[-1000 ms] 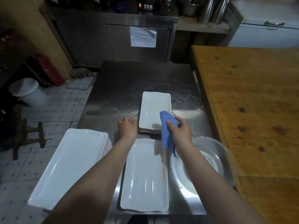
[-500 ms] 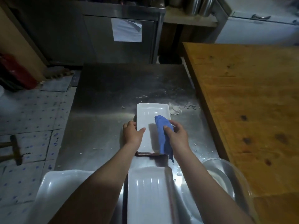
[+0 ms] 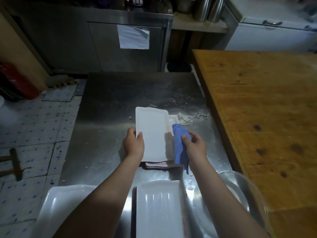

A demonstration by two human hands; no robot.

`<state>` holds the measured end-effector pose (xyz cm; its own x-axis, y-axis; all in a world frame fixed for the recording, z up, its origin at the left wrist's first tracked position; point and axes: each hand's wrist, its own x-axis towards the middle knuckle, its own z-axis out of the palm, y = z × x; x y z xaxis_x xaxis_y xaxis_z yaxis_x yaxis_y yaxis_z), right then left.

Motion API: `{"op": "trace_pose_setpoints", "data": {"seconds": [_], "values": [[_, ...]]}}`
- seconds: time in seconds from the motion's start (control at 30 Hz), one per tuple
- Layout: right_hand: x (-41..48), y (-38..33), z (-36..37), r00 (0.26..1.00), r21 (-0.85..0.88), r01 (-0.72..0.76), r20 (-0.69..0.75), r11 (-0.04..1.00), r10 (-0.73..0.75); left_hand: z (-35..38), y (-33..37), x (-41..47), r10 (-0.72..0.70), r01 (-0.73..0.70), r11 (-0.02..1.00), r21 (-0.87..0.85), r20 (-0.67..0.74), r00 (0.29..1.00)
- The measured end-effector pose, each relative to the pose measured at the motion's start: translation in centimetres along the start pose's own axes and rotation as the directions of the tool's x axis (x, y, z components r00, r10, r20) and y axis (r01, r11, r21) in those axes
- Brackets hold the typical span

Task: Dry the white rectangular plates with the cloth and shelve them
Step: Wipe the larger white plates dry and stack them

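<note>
Head: one plate (image 3: 154, 134) gripped, one cloth (image 3: 179, 149) pinched.

White plate (image 3: 151, 134), blue cloth (image 3: 180, 146), orange-brown wooden table (image 3: 265, 117), blue-dotted floor tiles (image 3: 34, 126)

Steel worktop (image 3: 106, 127) is sitting mid-frame with water drops (image 3: 188, 117) lying on its far right part, and a wooden table (image 3: 265, 117) is butting against its right edge. A clear bowl (image 3: 247, 189) is resting at the worktop's near right corner. Behind, a steel cabinet (image 3: 68, 40) is standing with a paper sheet (image 3: 134, 37) hanging on its door, metal jugs (image 3: 211, 9) and a white freezer (image 3: 274, 38) are sitting to its right, and a red cylinder (image 3: 18, 81) is standing at the left by the blue-dotted tiled floor (image 3: 34, 127).
</note>
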<state>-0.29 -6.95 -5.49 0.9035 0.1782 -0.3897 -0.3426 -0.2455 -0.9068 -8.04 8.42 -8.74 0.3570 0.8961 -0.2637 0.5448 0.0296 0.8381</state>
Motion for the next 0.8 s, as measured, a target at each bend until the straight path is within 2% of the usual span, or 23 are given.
{"op": "trace_pose_setpoints", "data": {"seconds": [0.17, 0.4, 0.53, 0.8], "values": [[-0.4, -0.6, -0.9, 1.000, 0.026, 0.024, -0.009, 0.999, -0.024, -1.5, -0.4, 0.4, -0.058, 0.059, 0.998, -0.023, 0.030, 0.998], [-1.7, -1.4, -2.9, 0.997, 0.058, 0.072, -0.022, 0.996, -0.070, -3.0, 0.7, -1.7, -0.107, 0.123, 0.961, -0.249, 0.077, 0.991], [-3.2, -2.0, -4.3, 0.995, 0.101, 0.095, -0.011, 0.990, -0.095, -4.2, 1.5, -4.5, -0.098, 0.132, 0.942, -0.310, 0.122, 0.988], [-7.1, -2.1, -9.8, 0.992, 0.197, 0.117, 0.021, 0.973, -0.124, -3.5, 3.4, -11.7, 0.047, -0.005, 0.941, -0.339, 0.115, 0.992]]}}
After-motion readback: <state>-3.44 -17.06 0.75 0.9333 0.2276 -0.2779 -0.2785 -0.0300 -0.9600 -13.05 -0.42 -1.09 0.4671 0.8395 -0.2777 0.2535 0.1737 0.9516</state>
